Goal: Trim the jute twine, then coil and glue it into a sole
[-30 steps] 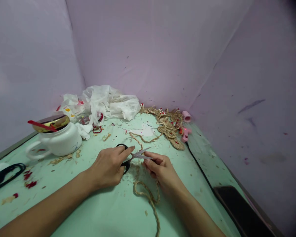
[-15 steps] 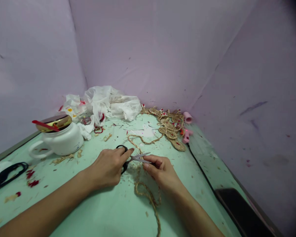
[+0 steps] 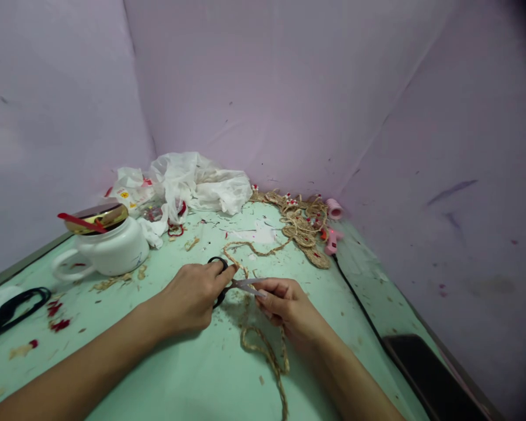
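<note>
Black-handled scissors (image 3: 242, 283) are gripped by my left hand (image 3: 193, 295), their blades pointing right. A braided jute rope (image 3: 263, 348) runs down the table toward me and up to my right hand (image 3: 287, 304). With its fingers pinched together, my right hand holds the rope at the blade tips. The spot where blades, rope and fingertips meet is partly hidden. From there another stretch of the rope loops away toward the coiled jute pieces (image 3: 304, 234) at the back right.
On the left stands a white mug (image 3: 114, 251) with a gold lid (image 3: 99, 219). Crumpled white plastic (image 3: 201, 181) lies at the back. A pink glue gun (image 3: 332, 241) has a black cord (image 3: 359, 301) near a dark phone-like slab (image 3: 429, 374). Fibre scraps (image 3: 109, 283) litter the green table.
The scissor blades have drawn closer together near my right fingertips. My right fingers have shifted slightly, and the rope by the scissors has moved a little.
</note>
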Tool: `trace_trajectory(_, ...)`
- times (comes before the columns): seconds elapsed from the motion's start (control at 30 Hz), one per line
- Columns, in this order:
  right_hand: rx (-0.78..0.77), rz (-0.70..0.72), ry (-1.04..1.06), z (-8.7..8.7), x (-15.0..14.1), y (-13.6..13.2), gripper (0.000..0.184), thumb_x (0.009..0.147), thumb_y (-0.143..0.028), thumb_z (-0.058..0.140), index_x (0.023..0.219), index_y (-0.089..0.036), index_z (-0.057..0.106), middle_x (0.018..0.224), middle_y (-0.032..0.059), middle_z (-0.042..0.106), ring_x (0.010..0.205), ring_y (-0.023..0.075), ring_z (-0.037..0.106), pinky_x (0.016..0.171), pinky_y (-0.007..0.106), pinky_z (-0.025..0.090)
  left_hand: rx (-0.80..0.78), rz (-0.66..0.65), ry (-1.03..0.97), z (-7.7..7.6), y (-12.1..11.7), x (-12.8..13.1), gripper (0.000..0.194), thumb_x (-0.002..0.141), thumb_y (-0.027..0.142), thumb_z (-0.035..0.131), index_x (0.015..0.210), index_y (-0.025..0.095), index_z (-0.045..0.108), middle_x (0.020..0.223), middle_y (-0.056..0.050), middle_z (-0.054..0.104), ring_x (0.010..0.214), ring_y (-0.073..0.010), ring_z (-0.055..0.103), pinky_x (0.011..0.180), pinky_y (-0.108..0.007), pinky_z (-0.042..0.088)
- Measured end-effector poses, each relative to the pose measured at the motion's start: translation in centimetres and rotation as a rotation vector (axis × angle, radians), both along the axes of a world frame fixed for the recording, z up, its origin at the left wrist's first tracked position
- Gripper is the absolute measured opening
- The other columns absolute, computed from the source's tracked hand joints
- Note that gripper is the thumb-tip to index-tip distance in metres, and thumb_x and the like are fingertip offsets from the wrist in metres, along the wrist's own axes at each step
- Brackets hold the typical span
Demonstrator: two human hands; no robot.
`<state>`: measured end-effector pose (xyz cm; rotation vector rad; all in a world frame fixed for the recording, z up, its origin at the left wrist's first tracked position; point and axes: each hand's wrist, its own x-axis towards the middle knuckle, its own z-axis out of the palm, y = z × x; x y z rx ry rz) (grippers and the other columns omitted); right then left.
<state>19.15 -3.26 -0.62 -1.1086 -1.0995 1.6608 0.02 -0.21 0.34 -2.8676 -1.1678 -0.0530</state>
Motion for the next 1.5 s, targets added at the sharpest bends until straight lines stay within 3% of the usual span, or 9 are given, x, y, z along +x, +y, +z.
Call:
trace_trajectory(0.53, -0.014, -0.063, 0.047, -0.3, 0.0, 0.0, 0.022, 0.059, -0.027, 0.069, 0.075, -0.013, 0.068, 0.048, -0.005, 0.045, 0.039, 0.0037, 0.027, 0.038, 0.02, 0.013, -0.057, -0.024, -0.059, -1.0, 0.3, -0.3, 0.058, 0.068, 0.008, 0.042, 0.124, 0.02, 0.038, 0.086, -0.005, 0.064, 0.07, -0.0198, 0.059, 0.057, -0.029, 0.042)
trace_trajectory(0.67, -0.021, -0.11, 0.077, -0.3, 0.2, 0.3, 0.023, 0.06, -0.026, 0.069, 0.079, -0.013, 0.066, 0.05, -0.0057, 0.044, 0.041, 0.0034, 0.028, 0.038, 0.019, 0.012, -0.185, 0.054, -0.424, -0.3, 0.3, -0.3, 0.04, 0.072, 0.011, 0.042, 0.108, 0.023, 0.052, 0.08, 0.0, 0.065, 0.069, -0.0148, 0.059, 0.059, -0.025, 0.041)
trace_trajectory(0.77, -0.052, -0.128, 0.095, -0.2, 0.2, 0.4, 0.026, 0.06, -0.025, 0.07, 0.083, -0.014, 0.065, 0.052, -0.0055, 0.045, 0.042, 0.0037, 0.03, 0.038, 0.019, 0.01, -0.373, 0.266, -0.884, 0.5, 0.7, -0.1, 0.028, 0.071, 0.02, 0.05, 0.098, 0.017, 0.055, 0.076, -0.002, 0.064, 0.064, -0.0131, 0.056, 0.057, -0.024, 0.042)
trace_trajectory(0.87, -0.061, -0.095, 0.111, -0.1, 0.2, 0.3, 0.026, 0.06, -0.025, 0.07, 0.082, -0.014, 0.064, 0.052, -0.0057, 0.044, 0.041, 0.0034, 0.028, 0.038, 0.019, 0.01, -0.669, 0.487, -1.26, 0.5, 1.1, 0.1, 0.04, 0.065, 0.029, 0.062, 0.1, 0.013, 0.051, 0.07, -0.003, 0.063, 0.053, -0.0108, 0.053, 0.047, -0.021, 0.039)
trace_trajectory(1.0, -0.064, -0.049, 0.085, -0.3, 0.0, 0.0, 0.024, 0.06, -0.026, 0.07, 0.081, -0.014, 0.065, 0.052, -0.0051, 0.047, 0.04, 0.0031, 0.028, 0.038, 0.019, 0.01, -0.932, 0.62, -1.501, -0.3, 1.5, 0.7, 0.043, 0.064, 0.03, 0.065, 0.1, 0.013, 0.049, 0.075, -0.007, 0.066, 0.047, -0.0073, 0.052, 0.039, -0.015, 0.027)
trace_trajectory(1.1, -0.069, 0.026, 0.06, -0.5, -0.4, -0.2, 0.025, 0.06, -0.027, 0.07, 0.08, -0.013, 0.065, 0.049, -0.0052, 0.046, 0.039, 0.0029, 0.027, 0.037, 0.019, 0.011, -1.059, 0.639, -1.643, -0.6, 2.0, 1.5, 0.04, 0.061, 0.024, 0.066, 0.095, 0.013, 0.048, 0.076, -0.008, 0.065, 0.049, -0.0083, 0.054, 0.037, -0.014, 0.026)
trace_trajectory(1.23, -0.125, 0.091, 0.07, -0.5, -0.7, -0.3, 0.027, 0.06, -0.028, 0.071, 0.081, -0.012, 0.065, 0.05, -0.0049, 0.047, 0.038, 0.0019, 0.029, 0.035, 0.017, 0.012, -1.004, 0.592, -1.726, -0.2, 2.6, 2.5, 0.043, 0.054, 0.016, 0.069, 0.093, 0.015, 0.05, 0.063, -0.001, 0.061, 0.047, -0.0088, 0.054, 0.037, -0.015, 0.028)
trace_trajectory(1.4, -0.098, 0.04, 0.047, -0.5, -1.1, -0.3, 0.031, 0.061, -0.038, 0.071, 0.077, -0.013, 0.064, 0.07, 0.0023, 0.06, 0.049, 0.007, 0.049, 0.039, 0.017, 0.034, -0.822, 0.57, -1.721, 0.6, 2.1, 2.9, 0.048, 0.047, 0.017, 0.073, 0.09, 0.015, 0.052, 0.051, 0.005, 0.055, 0.042, -0.0088, 0.051, 0.037, -0.016, 0.027)
trace_trajectory(1.5, -0.085, 0.02, -0.006, -0.8, -1.5, -0.2, 0.037, 0.057, -0.042, 0.074, 0.077, -0.013, 0.064, 0.061, -0.0002, 0.058, 0.044, 0.0076, 0.049, 0.041, 0.02, 0.039, -0.689, 0.56, -1.613, 0.7, 1.7, 3.0, 0.043, 0.052, 0.02, 0.07, 0.09, 0.015, 0.052, 0.051, 0.005, 0.054, 0.044, -0.0102, 0.051, 0.039, -0.018, 0.032)
